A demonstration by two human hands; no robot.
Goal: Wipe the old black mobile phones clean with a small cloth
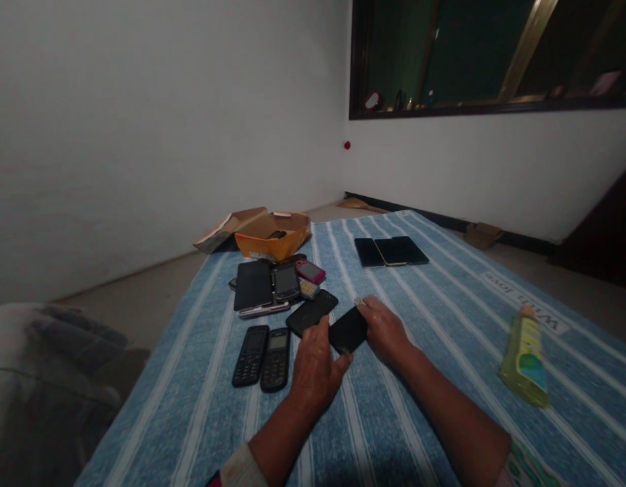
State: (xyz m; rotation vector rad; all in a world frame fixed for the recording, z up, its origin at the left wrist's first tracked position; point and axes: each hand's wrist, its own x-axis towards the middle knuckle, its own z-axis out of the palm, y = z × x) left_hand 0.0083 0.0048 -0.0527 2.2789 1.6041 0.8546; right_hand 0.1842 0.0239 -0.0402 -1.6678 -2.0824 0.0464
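Note:
A dark smartphone [348, 330] is held between my two hands, a little above the striped cloth. My left hand [317, 365] grips its left side, with the thumb along the lower edge. My right hand [386, 331] closes on its right side, and a small whitish bit [360, 302] shows at the fingertips, too small to name. Just beyond my left fingers lies another black smartphone [313, 312]. Two keypad phones, one black [250, 355] and one with a greyish screen [275, 358], lie side by side left of my left hand.
A pile with a dark tablet-like slab [252, 285], a slider-style phone [285, 281] and a pink phone [311, 270] lies farther back. Behind it stands an open orange box [275, 243]. Several dark phones [394, 251] lie back right; a yellow-green bottle [526, 358] lies at right.

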